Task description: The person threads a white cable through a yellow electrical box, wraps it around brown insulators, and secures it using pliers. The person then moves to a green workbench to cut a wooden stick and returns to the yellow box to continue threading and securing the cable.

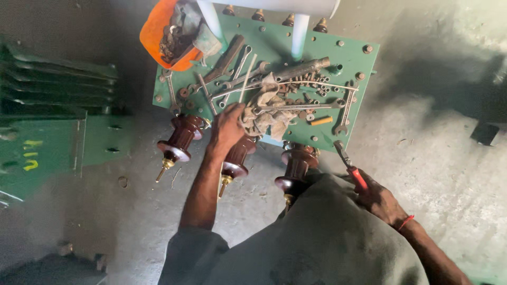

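The right hand [381, 201] is closed around the red grips of a pair of pliers [350, 165], whose dark nose points toward eleven o'clock, just short of the near edge of the green metal plate [359, 74]; the tool touches nothing but the hand. The left hand [227, 126] reaches up to twelve o'clock and rests on the plate's near edge, its fingers curled against a crumpled grey rag [266, 113]; whether it actually pinches the rag or a small part under it I cannot tell.

Outward from the hands, three brown ribbed insulators [180, 140] hang off the near edge, each ending in a brass stud; the middle one sits directly below the left wrist, the right one at about five o'clock from it, partly hidden by the person's grey shirt.

The plate is littered; spanners [346, 108] lie crossed at its centre and right, a steel cylinder [301, 68] lies toward one o'clock, loose nuts and washers [306, 84] are scattered beside it, and an orange tub [153, 31] of hardware sits at the eleven o'clock corner.

To my eye the job is midway; the insulators look seated, yet so much fastening hardware lies loose that much tightening seems left.
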Available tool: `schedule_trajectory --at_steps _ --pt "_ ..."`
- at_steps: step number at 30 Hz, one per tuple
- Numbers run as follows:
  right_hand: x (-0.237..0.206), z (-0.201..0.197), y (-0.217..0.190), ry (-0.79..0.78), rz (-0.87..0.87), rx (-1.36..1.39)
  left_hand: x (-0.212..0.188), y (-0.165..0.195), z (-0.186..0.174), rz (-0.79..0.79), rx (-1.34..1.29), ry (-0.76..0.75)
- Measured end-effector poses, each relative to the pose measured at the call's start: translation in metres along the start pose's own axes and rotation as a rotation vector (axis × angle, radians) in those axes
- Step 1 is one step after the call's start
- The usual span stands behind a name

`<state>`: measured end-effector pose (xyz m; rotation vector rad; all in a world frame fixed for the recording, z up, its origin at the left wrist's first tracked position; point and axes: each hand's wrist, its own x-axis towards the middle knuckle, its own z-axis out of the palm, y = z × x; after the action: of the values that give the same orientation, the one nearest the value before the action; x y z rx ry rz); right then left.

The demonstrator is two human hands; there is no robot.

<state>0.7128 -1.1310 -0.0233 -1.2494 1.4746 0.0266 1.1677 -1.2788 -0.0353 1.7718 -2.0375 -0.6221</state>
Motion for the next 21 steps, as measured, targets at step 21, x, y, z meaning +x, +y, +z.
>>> schedule_trajectory --at_steps 21 --pt "0.116 0.025 -0.028 0.492 -0.055 0.162 0.012 -0.011 -0.038 -0.056 0.029 0.064"
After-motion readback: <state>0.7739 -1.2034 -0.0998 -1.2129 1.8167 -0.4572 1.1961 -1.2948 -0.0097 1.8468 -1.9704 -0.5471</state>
